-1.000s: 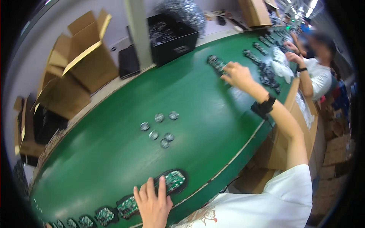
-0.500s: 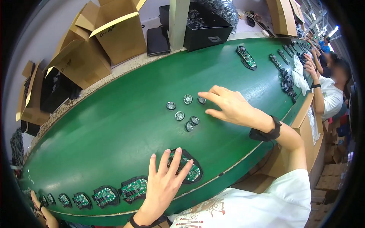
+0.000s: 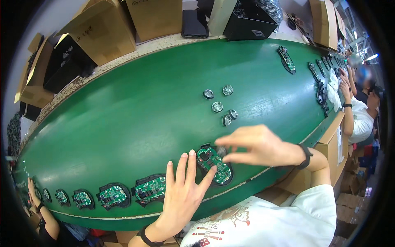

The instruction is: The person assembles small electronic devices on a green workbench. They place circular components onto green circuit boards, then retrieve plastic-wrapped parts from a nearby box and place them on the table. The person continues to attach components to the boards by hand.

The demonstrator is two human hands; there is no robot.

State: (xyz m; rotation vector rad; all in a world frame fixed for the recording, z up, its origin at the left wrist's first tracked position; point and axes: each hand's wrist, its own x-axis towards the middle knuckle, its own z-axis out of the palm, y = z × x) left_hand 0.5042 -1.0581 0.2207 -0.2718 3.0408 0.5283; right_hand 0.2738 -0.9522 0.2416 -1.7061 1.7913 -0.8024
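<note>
A green circuit board in a black housing [image 3: 224,173] lies near the front edge of the green surface. My left hand [image 3: 184,191] rests with fingers spread at the board's left side, its thumb over the lower part of the board. Over the board's right edge, my right hand [image 3: 259,146] pinches a small, round, wheel-like part [image 3: 221,151], blurred and partly hidden by the fingers. Several similar round wheel-like parts [image 3: 217,106] with clear spoked faces lie farther back. Left of my left hand, another circuit board in a black housing [image 3: 151,190] lies close by.
More boards [image 3: 113,196] run in a row along the front edge to the left, where another person's hand [image 3: 33,191] reaches in. Cardboard boxes [image 3: 103,35] and a black bin [image 3: 251,26] line the far ledge. Another person [image 3: 357,117] works at the right beside black parts [image 3: 321,96].
My right hand has taken one round wheel-like part from the group and brought it nearer, over the board. My left hand remains beside the board. The view has shifted.
</note>
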